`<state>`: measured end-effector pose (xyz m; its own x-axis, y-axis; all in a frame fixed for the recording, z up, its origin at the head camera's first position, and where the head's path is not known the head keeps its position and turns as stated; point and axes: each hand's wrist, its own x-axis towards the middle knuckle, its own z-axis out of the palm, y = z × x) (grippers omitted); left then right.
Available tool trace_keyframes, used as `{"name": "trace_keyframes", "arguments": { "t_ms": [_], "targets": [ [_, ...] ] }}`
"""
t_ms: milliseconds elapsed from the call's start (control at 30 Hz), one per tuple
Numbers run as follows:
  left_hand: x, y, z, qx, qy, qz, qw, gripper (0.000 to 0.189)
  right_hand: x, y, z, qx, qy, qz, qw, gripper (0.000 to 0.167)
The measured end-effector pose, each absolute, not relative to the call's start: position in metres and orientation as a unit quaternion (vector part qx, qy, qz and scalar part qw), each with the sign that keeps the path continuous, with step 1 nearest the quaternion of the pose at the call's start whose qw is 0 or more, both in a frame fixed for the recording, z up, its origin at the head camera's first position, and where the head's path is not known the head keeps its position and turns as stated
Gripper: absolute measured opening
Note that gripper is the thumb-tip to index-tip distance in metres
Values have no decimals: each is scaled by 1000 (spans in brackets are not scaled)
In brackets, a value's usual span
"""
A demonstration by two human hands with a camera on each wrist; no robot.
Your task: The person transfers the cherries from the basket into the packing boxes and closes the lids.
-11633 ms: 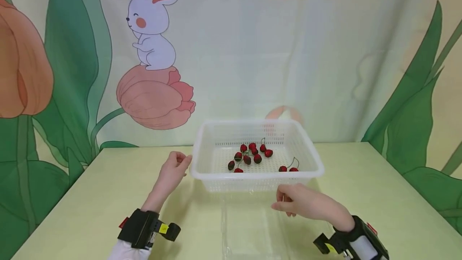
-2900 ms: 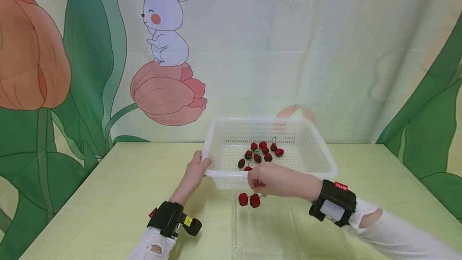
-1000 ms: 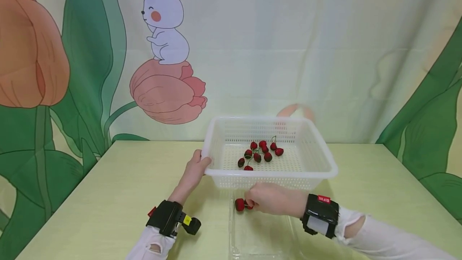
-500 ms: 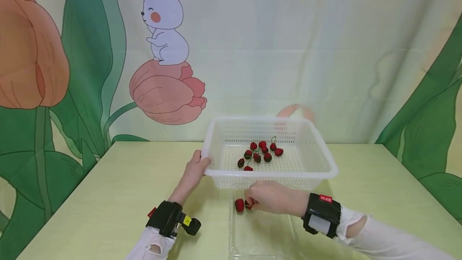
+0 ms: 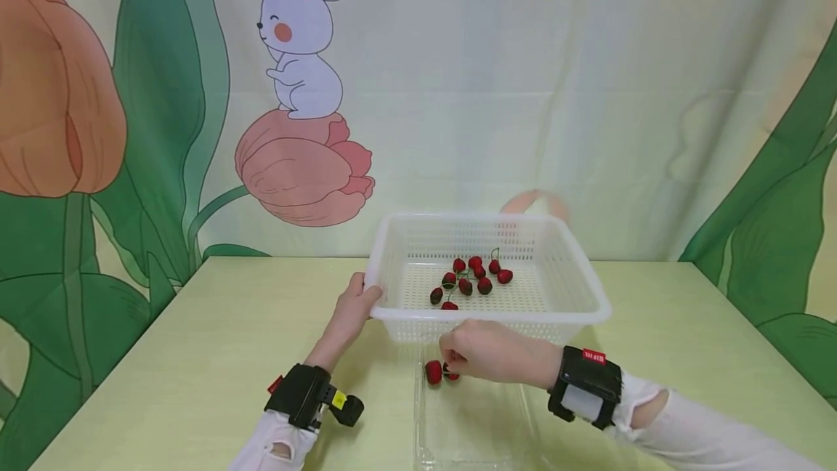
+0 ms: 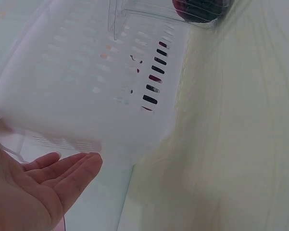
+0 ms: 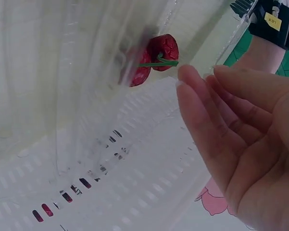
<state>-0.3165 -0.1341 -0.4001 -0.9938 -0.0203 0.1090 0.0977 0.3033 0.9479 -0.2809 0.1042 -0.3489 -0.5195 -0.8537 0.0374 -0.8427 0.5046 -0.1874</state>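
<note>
My left hand (image 5: 353, 309) holds the left rim of a white plastic basket (image 5: 503, 316), its thumb over the edge and fingers along the outer side. In the basket lies a loose group of red cherries (image 5: 465, 286), some with green stems. A pair of cherries (image 5: 434, 372) joined at the stems (image 7: 159, 63) lies at the far left end of a clear plastic box (image 5: 480, 431) in front of the basket. Just over this pair is my right hand (image 5: 490, 355); in the right wrist view its fingertips are right by the stem ends, with nothing between them.
The table has a pale yellow-green cover (image 5: 216, 362). Directly behind it hangs a printed curtain (image 5: 458, 93) with a rabbit and tulips. The basket's front wall stands close behind the clear box.
The cherry pair went from the basket's right side to the clear box, carried by my right hand, which has now let go and risen slightly. My left hand earlier took hold of the rim.
</note>
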Motion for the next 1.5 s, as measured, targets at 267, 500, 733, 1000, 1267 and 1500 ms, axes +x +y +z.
{"name": "trace_keyframes", "arguments": {
  "t_ms": [267,500,733,1000,1267,1500],
  "targets": [
    [-317,-134,-400,-19,-809,-586,53,40,-280,103,-340,-480,872,-86,36,11],
    [-317,-134,-400,-26,-807,-587,49,41,-279,106,-334,-472,874,-106,55,9],
    [-319,-135,-402,-21,-814,-578,54,42,-282,108,-324,-481,860,-149,83,9],
    [-318,-135,-401,-23,-812,-581,50,43,-291,108,-299,-476,860,-166,86,7],
    [-317,-135,-400,-21,-813,-580,48,43,-309,109,-274,-470,861,-177,77,5],
    [-318,-134,-401,-20,-811,-583,47,43,-327,109,-259,-457,875,-154,50,5]
  ]
}}
